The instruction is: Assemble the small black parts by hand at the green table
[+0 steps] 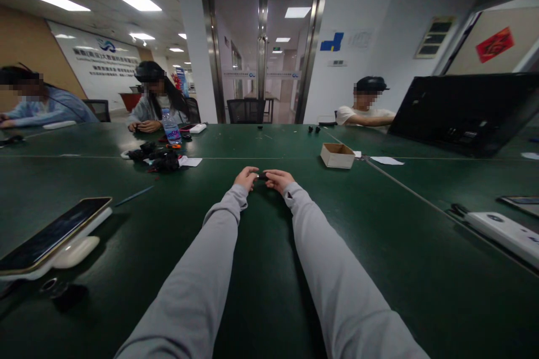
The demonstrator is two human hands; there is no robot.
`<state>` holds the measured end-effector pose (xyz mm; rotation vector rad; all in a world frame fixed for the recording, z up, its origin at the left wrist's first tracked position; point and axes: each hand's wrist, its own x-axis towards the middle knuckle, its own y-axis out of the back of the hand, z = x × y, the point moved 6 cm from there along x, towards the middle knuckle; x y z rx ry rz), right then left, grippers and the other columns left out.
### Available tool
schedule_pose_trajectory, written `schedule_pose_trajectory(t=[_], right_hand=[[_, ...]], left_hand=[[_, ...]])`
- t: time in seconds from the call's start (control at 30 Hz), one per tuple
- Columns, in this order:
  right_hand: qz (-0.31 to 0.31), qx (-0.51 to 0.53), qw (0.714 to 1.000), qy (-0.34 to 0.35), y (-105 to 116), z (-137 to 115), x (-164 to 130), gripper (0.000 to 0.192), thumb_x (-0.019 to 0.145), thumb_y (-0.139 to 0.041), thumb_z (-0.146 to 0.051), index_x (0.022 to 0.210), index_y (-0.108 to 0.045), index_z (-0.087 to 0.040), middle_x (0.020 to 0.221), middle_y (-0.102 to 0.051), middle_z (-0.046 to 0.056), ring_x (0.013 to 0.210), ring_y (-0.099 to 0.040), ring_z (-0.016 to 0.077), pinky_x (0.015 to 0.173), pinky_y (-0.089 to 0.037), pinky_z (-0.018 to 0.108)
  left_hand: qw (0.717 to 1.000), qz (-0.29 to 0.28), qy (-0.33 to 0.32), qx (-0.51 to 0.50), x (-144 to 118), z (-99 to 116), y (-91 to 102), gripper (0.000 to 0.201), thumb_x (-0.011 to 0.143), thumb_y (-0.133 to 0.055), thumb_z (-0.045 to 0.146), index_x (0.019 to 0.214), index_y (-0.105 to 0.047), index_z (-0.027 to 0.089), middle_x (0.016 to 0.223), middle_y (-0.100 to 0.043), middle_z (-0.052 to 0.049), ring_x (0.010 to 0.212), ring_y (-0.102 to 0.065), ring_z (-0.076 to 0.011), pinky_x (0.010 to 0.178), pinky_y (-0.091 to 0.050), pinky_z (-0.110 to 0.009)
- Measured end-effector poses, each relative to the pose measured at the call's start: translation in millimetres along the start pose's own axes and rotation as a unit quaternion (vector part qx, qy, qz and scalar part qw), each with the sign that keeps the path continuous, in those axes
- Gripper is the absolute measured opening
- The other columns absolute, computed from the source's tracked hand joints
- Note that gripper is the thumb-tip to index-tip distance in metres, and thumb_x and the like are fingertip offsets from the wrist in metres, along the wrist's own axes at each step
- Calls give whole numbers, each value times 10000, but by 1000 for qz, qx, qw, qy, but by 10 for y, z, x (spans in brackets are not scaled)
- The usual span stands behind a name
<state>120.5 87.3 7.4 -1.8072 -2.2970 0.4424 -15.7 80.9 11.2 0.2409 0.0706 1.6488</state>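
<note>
The dark green surface (pixel 379 247) stretches wide around me, with a black monitor (pixel 467 112) lying far right and a phone (pixel 54 233) near left. A small cardboard box (pixel 337 155) sits far right of my hands. My left hand (pixel 246 178) and right hand (pixel 278 179) meet at the middle, fingertips pinching a small black part (pixel 261 176) between them, just above the surface. It looks light, stiff and easily dropped; I judge its two ends the best hold.
</note>
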Motion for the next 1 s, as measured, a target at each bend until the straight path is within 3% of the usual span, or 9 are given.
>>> schedule_pose_trajectory(t=[0.1,0.23,0.33,0.47,0.6,0.8,0.9,1.0], right_hand=[[0,2,1000,1,-2,-4,-4,104,677,-640,-61,773,-645,-103,553,-615,37,453,-561,89,458,-497,188],[7,1,1000,3,6,-7,-8,96,688,-632,-65,775,-646,-102,542,-613,39,455,-565,91,461,-498,185],[1,1,1000,3,1,-4,-5,105,683,-636,-63,780,-645,-103,538,-612,36,455,-567,89,459,-499,180],[2,0,1000,3,3,-5,-4,110,676,-640,-59,775,-647,-104,532,-612,32,444,-560,83,441,-491,166],[-3,4,1000,3,0,-7,-9,116,682,-620,-42,780,-644,-100,523,-610,37,441,-561,87,447,-490,171],[-8,11,1000,6,-1,-1,6,126,669,-633,-44,780,-643,-103,541,-617,32,441,-560,86,435,-489,170],[-11,18,1000,3,-8,0,10,124,686,-597,-17,772,-634,-98,539,-618,32,424,-559,86,422,-483,165],[-14,25,1000,7,-13,-20,3,143,716,-541,4,775,-626,-94,551,-625,36,409,-554,80,411,-473,154]], left_hand=[[1000,-13,-10,-6,-2,12,-17,282,776,-448,344,966,-571,176,487,-452,45,335,-342,-48,335,-266,-158],[1000,-12,-13,-18,1,20,-13,299,722,-530,293,995,-557,176,528,-476,41,377,-384,-53,351,-293,-154],[1000,-17,-2,-16,11,3,-14,310,786,-417,355,972,-568,158,467,-437,45,333,-339,-56,338,-276,-165],[1000,-17,-1,-13,10,2,-11,292,730,-496,277,997,-557,174,521,-472,44,362,-374,-57,345,-290,-164],[1000,-12,-6,-19,-6,23,-12,305,796,-377,338,954,-573,165,445,-410,51,318,-319,-61,330,-263,-174],[1000,-4,23,-21,-13,2,3,291,765,-437,307,1003,-545,180,500,-453,47,339,-347,-53,336,-271,-162],[1000,-12,-4,-6,-12,26,-8,312,789,-397,340,983,-558,156,475,-418,49,336,-328,-53,334,-264,-162],[999,-2,-27,17,-3,53,-19,302,727,-483,230,1010,-553,154,525,-432,49,375,-360,-49,344,-272,-152]])
